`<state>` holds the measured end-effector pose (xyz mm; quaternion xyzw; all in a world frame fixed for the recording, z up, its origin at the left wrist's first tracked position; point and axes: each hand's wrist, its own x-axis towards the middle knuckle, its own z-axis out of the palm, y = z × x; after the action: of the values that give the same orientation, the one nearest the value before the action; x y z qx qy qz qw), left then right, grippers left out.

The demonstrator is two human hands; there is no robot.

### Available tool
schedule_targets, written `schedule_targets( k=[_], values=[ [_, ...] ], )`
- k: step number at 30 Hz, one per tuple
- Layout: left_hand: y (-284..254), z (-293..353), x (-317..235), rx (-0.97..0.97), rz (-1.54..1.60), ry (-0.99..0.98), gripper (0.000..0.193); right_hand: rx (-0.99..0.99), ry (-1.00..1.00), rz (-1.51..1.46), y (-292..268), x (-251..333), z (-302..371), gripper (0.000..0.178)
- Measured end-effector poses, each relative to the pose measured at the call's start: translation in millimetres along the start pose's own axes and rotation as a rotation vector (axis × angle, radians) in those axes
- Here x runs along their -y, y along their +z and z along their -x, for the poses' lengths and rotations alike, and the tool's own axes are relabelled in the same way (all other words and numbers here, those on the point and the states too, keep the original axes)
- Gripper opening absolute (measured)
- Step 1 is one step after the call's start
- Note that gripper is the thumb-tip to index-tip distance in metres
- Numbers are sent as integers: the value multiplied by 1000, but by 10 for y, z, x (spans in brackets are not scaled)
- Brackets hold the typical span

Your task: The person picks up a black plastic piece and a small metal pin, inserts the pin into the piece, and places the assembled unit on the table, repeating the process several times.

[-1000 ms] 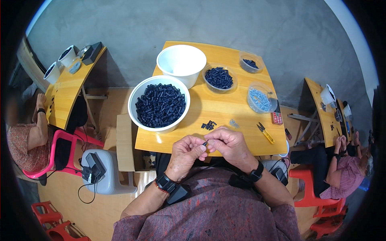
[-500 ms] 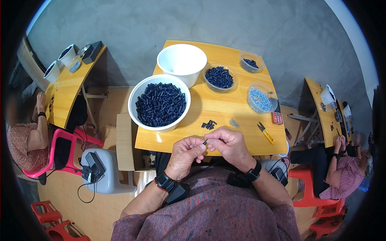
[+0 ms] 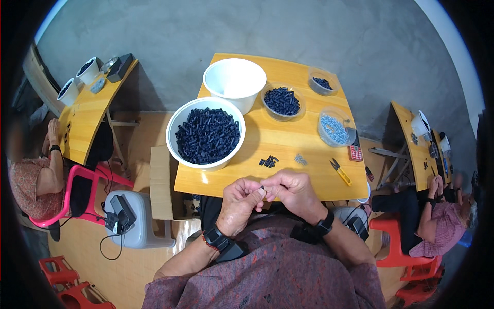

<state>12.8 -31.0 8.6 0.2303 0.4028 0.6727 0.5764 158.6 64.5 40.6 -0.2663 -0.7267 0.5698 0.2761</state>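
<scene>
Hands [image 3: 236,207] dipped, pinching dark piece [image 3: 263,188]

A small black piece [image 3: 262,187], its full shape and tilt hidden by fingertips, sits pinched where the left hand [image 3: 237,207] and right hand [image 3: 295,193] meet, by the surface's [image 3: 288,140] near edge.

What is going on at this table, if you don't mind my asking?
The left hand and right hand together pinch a small dark piece by the near edge of the table. Just beyond them lie a little dark pile and a little pale pile. Yellow-handled snips lie to the right; a white tub of dark parts stands to the left.
</scene>
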Motion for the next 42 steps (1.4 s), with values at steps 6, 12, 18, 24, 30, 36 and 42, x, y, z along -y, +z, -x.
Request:
schedule_targets(
  k=[6, 12, 18, 24, 30, 36, 42],
  values=[
    [-102, -71, 89, 21, 91, -68, 9, 26, 40, -38, -88, 14, 57, 22],
    [-86, -71, 47, 26, 181, -108, 11, 21, -138, 199, -39, 126, 18, 35],
    [-92, -59, 18, 71, 186, -106, 10, 44, -371, 549, 5, 145, -52, 28],
    [-93, -63, -52, 38, 128, -209, 9, 80, -381, 687, -22, 116, -51, 24],
    [-121, -65, 21, 25, -8, -107, 7, 128, -376, 742, -6, 106, -8, 23],
    [-23, -26, 31, -15, -69, -51, 5, 106, -434, 746, 16, 25, 39, 24],
    [-120, -74, 44, 109, 93, -135, 7, 82, -289, 508, -47, -29, 38, 24]
  ],
)
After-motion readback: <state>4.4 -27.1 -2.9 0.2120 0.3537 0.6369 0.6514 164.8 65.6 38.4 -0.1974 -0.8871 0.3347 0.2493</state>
